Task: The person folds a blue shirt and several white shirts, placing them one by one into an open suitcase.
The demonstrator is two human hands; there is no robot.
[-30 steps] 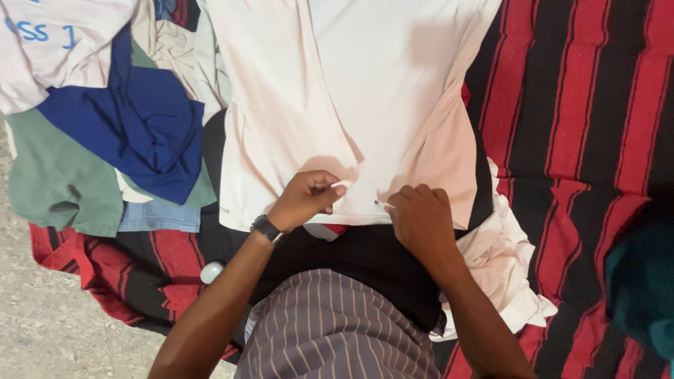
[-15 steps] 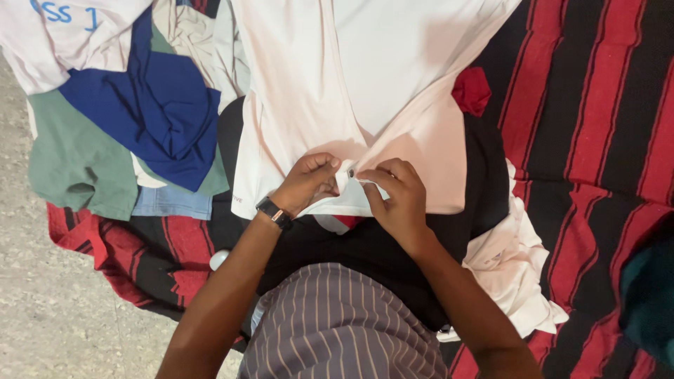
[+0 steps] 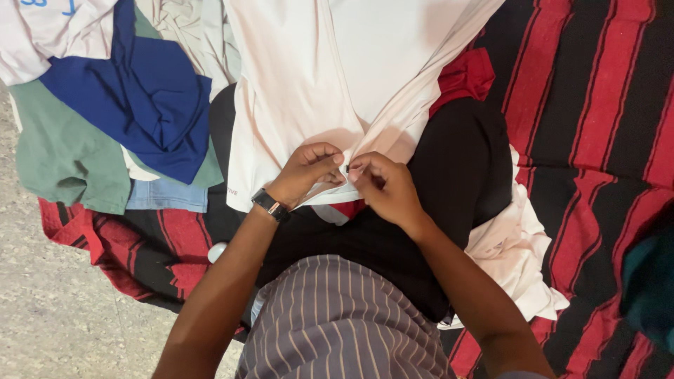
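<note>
A pale pink-white shirt [image 3: 309,77] lies spread on a red and black striped blanket [image 3: 590,105]. My left hand [image 3: 305,172], with a dark watch on its wrist, pinches the shirt's lower hem near the middle. My right hand [image 3: 382,186] pinches the same hem right beside it, fingertips almost touching the left. The fabric bunches and pulls up between both hands. A small dark button or fastener shows between the fingertips. A black garment [image 3: 449,161] and a red one [image 3: 463,74] lie under the shirt.
A heap of clothes sits at the left: a dark blue garment [image 3: 144,105], a green one [image 3: 60,154], a light blue one [image 3: 165,196]. A white cloth [image 3: 516,260] lies at the right. Speckled floor [image 3: 56,316] is at lower left. My striped lap [image 3: 337,323] is in front.
My hands have come together at the hem, the right hand moving left. The shirt's right side gathered inward, uncovering more of the black and red garments.
</note>
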